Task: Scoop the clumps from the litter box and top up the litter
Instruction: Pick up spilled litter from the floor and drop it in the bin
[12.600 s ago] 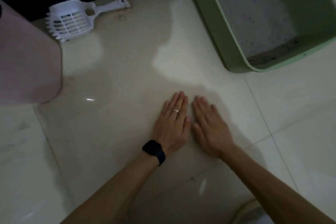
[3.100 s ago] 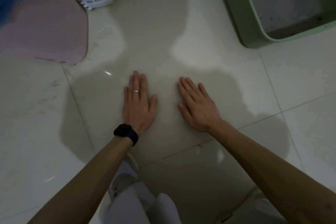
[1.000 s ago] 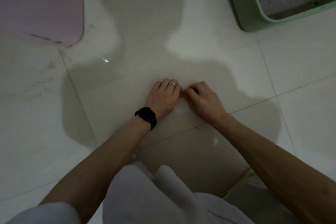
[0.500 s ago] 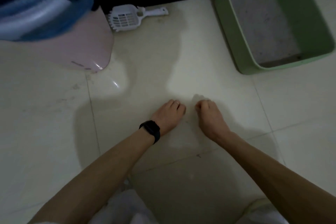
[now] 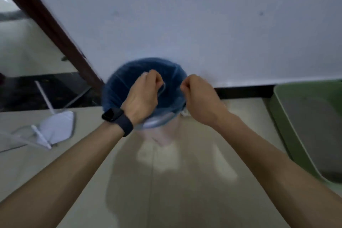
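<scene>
The green litter box (image 5: 283, 120) with grey litter inside stands at the right edge, partly cut off. My left hand (image 5: 142, 96), a dark watch on its wrist, and my right hand (image 5: 199, 98) are raised side by side in front of the pink bin lined with a blue bag (image 5: 118, 87). Both hands have their fingers curled into loose fists, and I see nothing held in either. A small white bit (image 5: 184, 114) shows under my right hand; the scoop is otherwise hidden. The picture is dim and blurred.
A white wall with a dark skirting runs behind the bin. A brown door frame (image 5: 48, 24) slants at the left. A white flat-headed cleaning tool with a thin handle (image 5: 55, 127) lies on the pale tiled floor at the left.
My hands lifted off the floor with fingers still curled and now hang in front of the bin. My view swung up and left, so the wall fills the top.
</scene>
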